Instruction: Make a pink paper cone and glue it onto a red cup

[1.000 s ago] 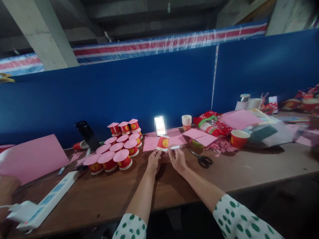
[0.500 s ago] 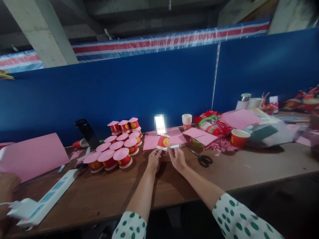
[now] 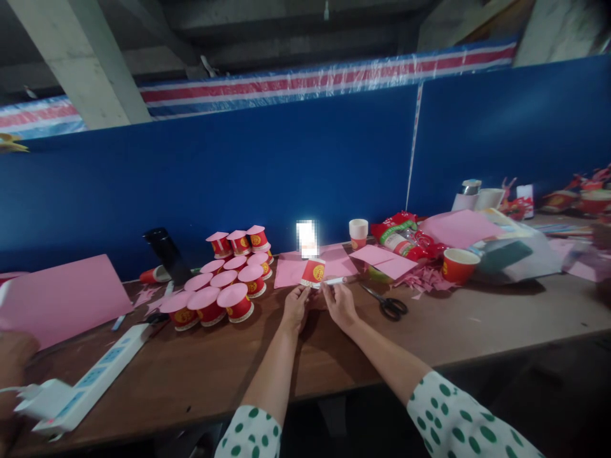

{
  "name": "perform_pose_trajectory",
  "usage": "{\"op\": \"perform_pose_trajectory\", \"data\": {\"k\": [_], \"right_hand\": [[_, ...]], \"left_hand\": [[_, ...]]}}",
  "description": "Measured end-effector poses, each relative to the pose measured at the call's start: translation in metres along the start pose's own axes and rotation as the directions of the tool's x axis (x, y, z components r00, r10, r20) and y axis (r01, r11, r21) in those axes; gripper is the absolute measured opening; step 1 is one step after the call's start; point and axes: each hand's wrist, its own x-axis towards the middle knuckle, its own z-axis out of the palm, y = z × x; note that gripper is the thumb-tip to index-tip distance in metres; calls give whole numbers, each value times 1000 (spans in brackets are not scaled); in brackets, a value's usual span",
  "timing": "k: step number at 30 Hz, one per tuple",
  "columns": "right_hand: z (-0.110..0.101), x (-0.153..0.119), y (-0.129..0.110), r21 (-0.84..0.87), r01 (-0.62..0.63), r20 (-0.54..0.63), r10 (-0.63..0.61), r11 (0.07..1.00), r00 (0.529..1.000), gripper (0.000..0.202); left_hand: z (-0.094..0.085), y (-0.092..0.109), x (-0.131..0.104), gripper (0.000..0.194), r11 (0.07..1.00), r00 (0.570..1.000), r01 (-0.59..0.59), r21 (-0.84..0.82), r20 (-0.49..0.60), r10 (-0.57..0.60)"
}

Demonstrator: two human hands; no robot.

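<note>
A red paper cup [image 3: 314, 272] with a yellow emblem is tilted in front of me, over a pink sheet [image 3: 286, 270]. At its near rim, the fingers of my left hand [image 3: 296, 306] are closed on it. My right hand [image 3: 340, 305] is pinched beside the same rim, around a slim white pen-like stick [image 3: 335, 280] that points right. The exact contact between fingertips and rim is too small to make out. Black-handled scissors [image 3: 392, 308] lie to the right of my right hand. On the left stand several red cups [image 3: 238, 310] topped with pink paper discs.
A power strip [image 3: 102, 369] and a black bottle [image 3: 167, 254] are on the left, where another person's hand [image 3: 16, 356] is near a large pink sheet [image 3: 67, 299]. Rightward are pink scraps [image 3: 429, 280], a red cup [image 3: 458, 267] and a red packet [image 3: 401, 232]. A blue partition [image 3: 286, 165] stands behind.
</note>
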Motion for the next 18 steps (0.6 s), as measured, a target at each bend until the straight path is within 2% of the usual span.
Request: {"op": "perform_pose_trajectory", "data": {"k": [18], "right_hand": [[3,1,4,-23,78,-57,-79,997,995,25]], "left_hand": [[4,2,-2,26,999,999,15,32,-34,-14]]}}
